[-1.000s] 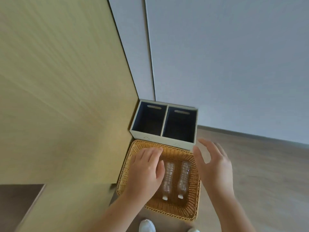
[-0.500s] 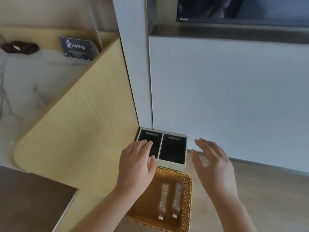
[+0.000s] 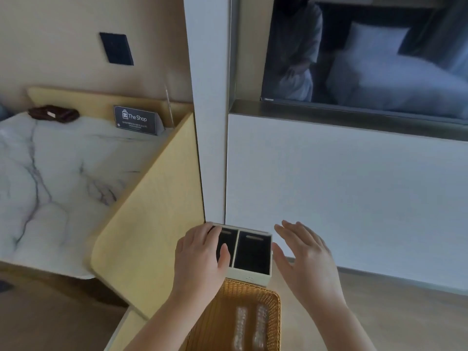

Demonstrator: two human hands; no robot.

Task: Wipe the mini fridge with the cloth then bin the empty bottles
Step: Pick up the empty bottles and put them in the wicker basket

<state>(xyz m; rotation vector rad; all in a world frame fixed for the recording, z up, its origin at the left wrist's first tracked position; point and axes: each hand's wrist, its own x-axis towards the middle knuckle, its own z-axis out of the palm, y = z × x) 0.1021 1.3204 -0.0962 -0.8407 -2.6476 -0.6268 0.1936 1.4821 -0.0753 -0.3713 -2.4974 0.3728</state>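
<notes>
Two clear empty bottles (image 3: 250, 325) lie side by side in a woven wicker basket (image 3: 222, 315) on the floor at the bottom of the view. Just beyond the basket stands a pale two-compartment bin (image 3: 250, 272) with dark insides. My left hand (image 3: 200, 259) hovers over the bin's left compartment, fingers straight, holding nothing. My right hand (image 3: 306, 259) hovers to the right of the bin, fingers spread, also holding nothing. No cloth and no mini fridge can be seen.
A light wooden panel (image 3: 152, 224) rises at the left, beside a marble counter (image 3: 58, 178) with a "The Shop" sign (image 3: 136, 120) and a dark object (image 3: 53, 114). A white wall panel (image 3: 342, 193) and a dark screen (image 3: 367, 51) stand behind.
The view has tilted upward, bringing the counter and screen into sight. Both hands have risen from above the basket to the level of the bin, still holding nothing.
</notes>
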